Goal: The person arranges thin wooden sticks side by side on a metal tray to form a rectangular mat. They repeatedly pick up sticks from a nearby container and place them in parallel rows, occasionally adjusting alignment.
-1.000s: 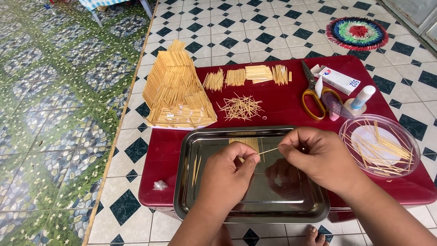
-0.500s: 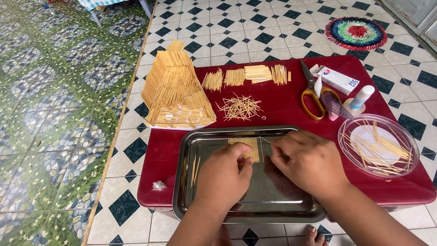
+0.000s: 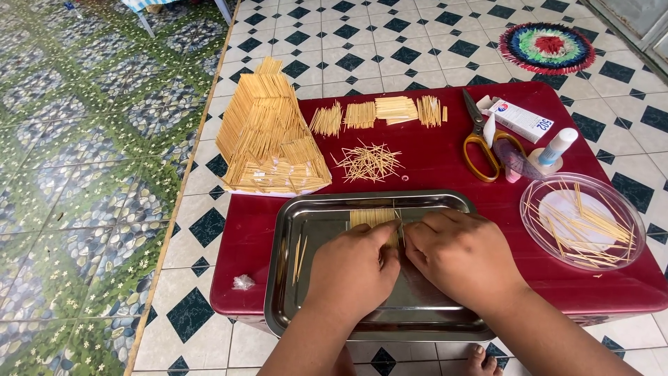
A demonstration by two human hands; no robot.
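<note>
Both hands over steel tray [image 3: 292, 230] at table's near edge. Left hand [image 3: 351, 275] and right hand [image 3: 463, 254] fingertips pinched together on toothpick panel [image 3: 372, 217], a small flat row so far. Toothpick house [image 3: 268, 139] stands at far-left corner, looks mostly built. Loose toothpicks [image 3: 367, 161] mid-table, more in clear dish [image 3: 581, 221] at right edge, unused.

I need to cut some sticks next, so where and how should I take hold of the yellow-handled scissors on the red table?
Grip the yellow-handled scissors by the two handle loops, which lie at the near end, toward the person, with the blades pointing away. Coming from the near right side looks best, since the right hand is closer. Lift carefully: the small white glue box and white bottle with blue cap lie close beside them.
</note>
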